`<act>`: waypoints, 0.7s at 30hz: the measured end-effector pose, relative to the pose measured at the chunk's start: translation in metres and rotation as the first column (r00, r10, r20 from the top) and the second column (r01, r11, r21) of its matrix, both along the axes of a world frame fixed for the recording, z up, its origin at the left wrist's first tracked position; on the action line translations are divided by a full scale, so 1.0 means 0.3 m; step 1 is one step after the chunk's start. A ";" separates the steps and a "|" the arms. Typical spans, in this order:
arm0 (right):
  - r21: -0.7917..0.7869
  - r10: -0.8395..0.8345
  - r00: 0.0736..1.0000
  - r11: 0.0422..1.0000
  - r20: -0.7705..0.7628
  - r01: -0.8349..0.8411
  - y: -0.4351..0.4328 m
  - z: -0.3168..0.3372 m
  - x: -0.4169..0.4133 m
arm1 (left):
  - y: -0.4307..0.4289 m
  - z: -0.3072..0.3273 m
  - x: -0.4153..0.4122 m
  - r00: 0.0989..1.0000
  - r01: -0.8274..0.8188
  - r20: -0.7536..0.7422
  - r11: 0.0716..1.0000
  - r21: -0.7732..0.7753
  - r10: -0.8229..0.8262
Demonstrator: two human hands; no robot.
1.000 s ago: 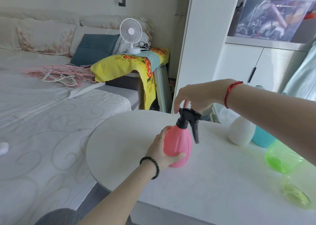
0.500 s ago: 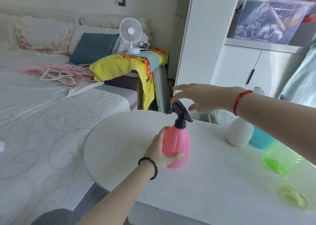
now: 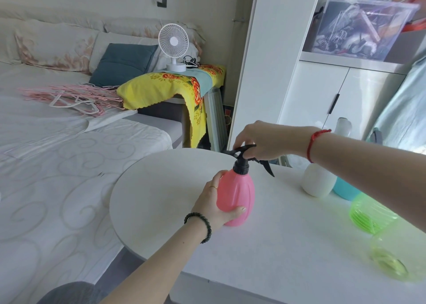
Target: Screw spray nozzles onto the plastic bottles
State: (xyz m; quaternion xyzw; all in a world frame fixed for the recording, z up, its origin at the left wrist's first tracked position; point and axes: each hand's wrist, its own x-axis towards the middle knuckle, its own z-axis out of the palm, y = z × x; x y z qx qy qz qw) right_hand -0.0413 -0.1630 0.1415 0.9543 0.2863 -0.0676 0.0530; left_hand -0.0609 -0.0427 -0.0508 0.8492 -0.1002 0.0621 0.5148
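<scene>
Now pinching black spray nozzle (image 3: 244, 152) again, right hand (image 3: 265, 140) back down from open hover.
Left hand (image 3: 215, 201) wrapped around smooth ribbed pink bottle (image 3: 238, 195), upright on matte white table (image 3: 276, 246).

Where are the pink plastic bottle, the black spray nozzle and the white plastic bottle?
pink plastic bottle (image 3: 239, 195), head view, on its ribbed belly.
black spray nozzle (image 3: 241, 165), head view, on its screw collar at the bottle's neck.
white plastic bottle (image 3: 318, 183), head view, on its rounded lower body.
</scene>
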 end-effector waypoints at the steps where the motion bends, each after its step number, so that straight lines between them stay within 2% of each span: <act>1: 0.003 -0.031 0.999 1.000 0.044 0.031 0.011 -0.013 -0.001 | -0.002 0.001 0.000 1.000 -0.010 0.006 1.000 0.008 0.009; 7: 0.062 -0.126 0.978 0.991 0.165 0.117 0.056 -0.049 -0.013 | -0.029 0.007 -0.020 0.991 -0.133 0.011 0.989 0.061 0.132; 10: 0.121 -0.118 0.983 0.987 0.139 0.101 0.029 -0.064 -0.023 | -0.062 0.015 -0.046 0.972 -0.236 0.003 0.969 0.078 0.237; 12: 0.112 -0.081 0.992 0.991 0.099 0.070 -0.010 -0.052 -0.036 | -0.057 0.010 -0.059 0.979 -0.204 0.009 0.971 0.123 0.204; 14: 0.017 -0.025 0.993 1.000 0.113 0.023 -0.052 -0.037 -0.036 | -0.029 0.007 -0.074 0.994 -0.105 -0.009 0.981 0.162 0.108; 15: -0.007 -0.005 0.992 1.000 0.124 0.006 -0.070 -0.032 -0.032 | -0.014 0.005 -0.074 0.997 -0.072 -0.011 0.989 0.128 0.074; 17: 0.060 -0.016 0.995 0.998 0.096 0.010 -0.092 -0.021 -0.033 | 0.006 0.021 -0.080 1.000 -0.014 -0.018 1.000 -0.011 0.014; 19: 0.183 -0.025 0.994 0.983 0.103 0.006 -0.108 -0.044 -0.050 | 0.005 0.035 -0.073 0.999 0.019 -0.041 0.997 -0.079 -0.022; 20: 0.291 -0.063 0.987 0.957 0.150 0.017 -0.123 -0.071 -0.070 | 0.004 0.045 -0.072 0.997 0.035 -0.059 0.994 -0.107 -0.042; 21: 0.457 -0.133 0.974 0.889 0.185 0.035 -0.142 -0.093 -0.080 | 0.000 0.053 -0.068 0.995 0.047 -0.076 0.988 -0.149 -0.058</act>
